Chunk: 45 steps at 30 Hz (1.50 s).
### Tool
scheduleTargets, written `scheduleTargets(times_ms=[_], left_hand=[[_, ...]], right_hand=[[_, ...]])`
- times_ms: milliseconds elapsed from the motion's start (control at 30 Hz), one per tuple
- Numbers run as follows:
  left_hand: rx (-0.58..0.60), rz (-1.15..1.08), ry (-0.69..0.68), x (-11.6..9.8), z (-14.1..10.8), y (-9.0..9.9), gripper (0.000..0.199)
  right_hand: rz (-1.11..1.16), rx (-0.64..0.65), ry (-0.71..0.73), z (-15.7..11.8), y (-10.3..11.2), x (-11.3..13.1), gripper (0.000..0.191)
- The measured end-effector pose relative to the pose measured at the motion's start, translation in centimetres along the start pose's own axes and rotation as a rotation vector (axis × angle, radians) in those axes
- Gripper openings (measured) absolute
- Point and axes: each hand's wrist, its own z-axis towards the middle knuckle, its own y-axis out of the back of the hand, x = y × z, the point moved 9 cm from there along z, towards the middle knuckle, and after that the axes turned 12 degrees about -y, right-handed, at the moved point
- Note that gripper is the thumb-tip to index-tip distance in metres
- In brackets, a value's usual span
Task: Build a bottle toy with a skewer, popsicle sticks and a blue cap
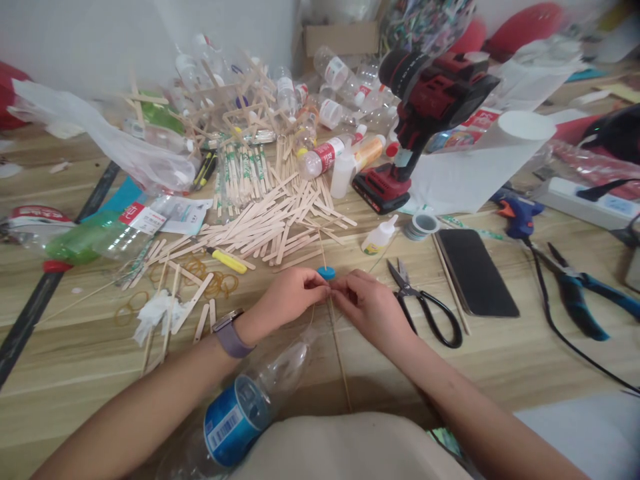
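Wooden skewer [340, 353], thin, runs from the fingertips back toward the body; both hands meet at its far end. Left hand [290, 297]: fingers curled, thumb and forefinger tips pressed together in a pinch right at the skewer's top. Right hand [367, 307]: same posture, pinching from the other side, fingertips touching the left's. Whether they grip the skewer itself or something tiny on it, can't tell, too small. Blue bottle cap [327, 272] sits on the table just beyond the fingertips, nearly touching them. Clear plastic bottle [250, 407] with a blue label lies under the left wrist, its neck pointing up toward the pinch. Watch [231, 333] with a grey strap on the left wrist. Black-handled scissors [425, 303] just right of the right hand's knuckles, blades closed. Dark phone [476, 270] farther right of those, face down or screen off. Small glue bottle [380, 237] beyond the right fingers. Pile of flat craft sticks [270, 223] beyond both hands; yellow utility knife [227, 260] and loose rubber bands [215, 283] beyond the left hand. Red cordless drill [425, 127] stands well past the fingers, at the back.
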Motion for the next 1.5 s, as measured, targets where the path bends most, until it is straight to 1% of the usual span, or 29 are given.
scheduleTargets(times_ms=[133, 233, 300, 367, 500, 600, 667, 700, 800, 867, 900, 1000, 1067, 1167, 1267, 1367, 1500], left_hand=[[0.020, -0.092, 0.052, 0.7, 0.1, -0.2, 0.016], [0.037, -0.146, 0.075, 0.8, 0.1, -0.5, 0.019], [0.046, -0.154, 0.066, 0.6, 0.1, -0.6, 0.020], [0.042, -0.133, 0.038, 0.2, 0.0, -0.4, 0.019], [-0.023, -0.015, -0.050, -0.9, -0.3, 0.1, 0.014], [-0.067, 0.234, -0.208, -2.7, -0.7, 0.4, 0.016], [-0.056, 0.406, -0.315, -3.8, -1.1, 0.0, 0.020], [-0.039, 0.455, -0.345, -4.1, -1.2, -0.3, 0.021], [0.003, 0.507, -0.363, -4.3, -1.4, -0.7, 0.022], [0.005, 0.475, -0.330, -4.1, -1.1, -0.5, 0.018], [0.003, 0.407, -0.289, -3.7, -0.9, -0.3, 0.015], [0.007, 0.075, -0.108, -1.8, -0.2, 0.0, 0.007], [0.014, -0.083, -0.010, -0.7, 0.1, -0.2, 0.007], [0.019, -0.190, 0.092, 0.5, 0.2, -0.7, 0.012], [0.024, -0.297, 0.183, 1.0, -0.1, -1.3, 0.016], [0.024, -0.365, 0.224, 0.9, -0.4, -1.6, 0.019], [0.018, -0.404, 0.242, 1.0, -0.3, -1.7, 0.017]], right_hand=[[-0.040, -0.024, 0.090, -0.4, 0.0, 0.4, 0.015], [-0.094, -0.087, 0.179, -0.8, 0.2, 1.1, 0.017], [-0.144, -0.102, 0.257, -1.2, 0.1, 1.7, 0.020], [-0.164, -0.086, 0.301, -1.3, -0.2, 2.0, 0.022], [-0.103, -0.073, 0.253, -1.0, -0.2, 1.5, 0.021], [-0.019, -0.075, 0.182, -0.7, 0.1, 1.1, 0.016], [0.037, -0.066, 0.140, -0.5, 0.4, 0.9, 0.015], [0.058, -0.059, 0.123, -0.4, 0.5, 0.8, 0.015], [0.090, -0.043, 0.081, -0.2, 0.6, 0.5, 0.015], [0.096, -0.042, 0.064, -0.1, 0.7, 0.3, 0.013], [0.096, -0.043, 0.061, -0.2, 0.6, 0.2, 0.011], [0.083, -0.044, 0.070, -0.3, 0.4, 0.1, 0.009], [0.065, -0.048, 0.072, -0.4, 0.4, 0.0, 0.009], [0.039, -0.067, 0.066, -0.6, 0.6, -0.1, 0.008], [0.019, -0.078, 0.077, -0.9, 0.8, 0.1, 0.008], [-0.021, -0.079, 0.095, -1.1, 0.6, 0.4, 0.007], [-0.058, -0.070, 0.089, -0.9, 0.2, 0.5, 0.008]])
